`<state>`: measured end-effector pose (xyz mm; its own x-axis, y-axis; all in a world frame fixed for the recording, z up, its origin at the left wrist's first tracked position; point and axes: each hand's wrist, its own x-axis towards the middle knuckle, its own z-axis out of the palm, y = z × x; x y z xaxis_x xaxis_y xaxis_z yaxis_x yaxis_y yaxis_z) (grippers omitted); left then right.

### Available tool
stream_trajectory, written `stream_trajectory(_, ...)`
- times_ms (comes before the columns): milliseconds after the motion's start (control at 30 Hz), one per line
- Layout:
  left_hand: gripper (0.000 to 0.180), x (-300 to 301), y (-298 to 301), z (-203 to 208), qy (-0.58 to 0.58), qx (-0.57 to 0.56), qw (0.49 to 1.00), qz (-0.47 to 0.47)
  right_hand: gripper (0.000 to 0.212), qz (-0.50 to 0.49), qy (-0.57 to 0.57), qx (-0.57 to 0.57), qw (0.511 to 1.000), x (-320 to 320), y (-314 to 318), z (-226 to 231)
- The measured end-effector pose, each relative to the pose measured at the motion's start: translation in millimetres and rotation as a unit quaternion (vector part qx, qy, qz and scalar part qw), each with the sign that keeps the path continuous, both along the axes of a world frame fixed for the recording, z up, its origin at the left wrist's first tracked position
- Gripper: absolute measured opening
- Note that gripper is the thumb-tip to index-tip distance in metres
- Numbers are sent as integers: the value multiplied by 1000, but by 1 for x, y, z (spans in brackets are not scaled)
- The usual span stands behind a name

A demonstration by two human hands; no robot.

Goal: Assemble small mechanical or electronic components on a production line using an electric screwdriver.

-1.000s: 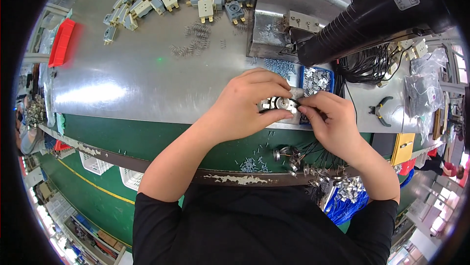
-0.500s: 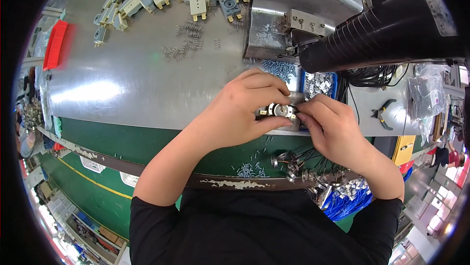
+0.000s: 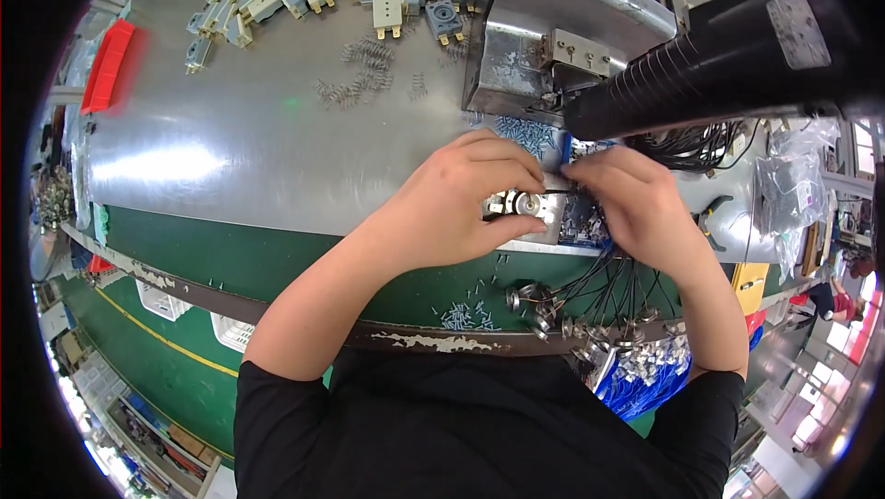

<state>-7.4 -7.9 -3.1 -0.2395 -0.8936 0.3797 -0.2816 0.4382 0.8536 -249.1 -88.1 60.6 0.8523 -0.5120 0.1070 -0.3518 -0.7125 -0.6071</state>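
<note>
My left hand (image 3: 466, 199) is closed, its thumb and fingers gripping a small round metal switch part (image 3: 526, 205) with a central shaft and terminals at its side. The part is held over a metal plate (image 3: 555, 213). My right hand (image 3: 636, 199) is over a blue tray (image 3: 566, 147) of small metal pieces, which it mostly covers. Motion smears its curled fingertips, so I cannot see whether anything is in them. Small metal pieces lie in another tray (image 3: 581, 220) between the hands. Blue-grey screws (image 3: 527, 135) are heaped just beyond my left fingers.
A metal fixture (image 3: 572, 1) and a thick black tool body (image 3: 710, 56) rise at the back right. Grey and cream switch housings (image 3: 388, 14) and springs (image 3: 369, 56) lie at the back. Wired round metal parts (image 3: 530, 296) and loose screws (image 3: 466, 314) sit at the front edge.
My right hand has left the switch part and moved away over the blue tray. My left hand keeps its grip on the part. The whole view has shifted slightly.
</note>
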Motion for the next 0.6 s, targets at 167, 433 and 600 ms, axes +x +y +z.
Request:
stream_trajectory(167,32,0,1,-2,0,6,1000,0,26,-119,-54,129,983,9,14,7)
stream_trajectory(433,32,-1,2,1,-10,5,1000,-2,17,-8,-34,54,998,7,7,15)
stream_trajectory(600,33,-1,4,3,-13,8,1000,-5,14,-85,-11,115,990,19,14,33)
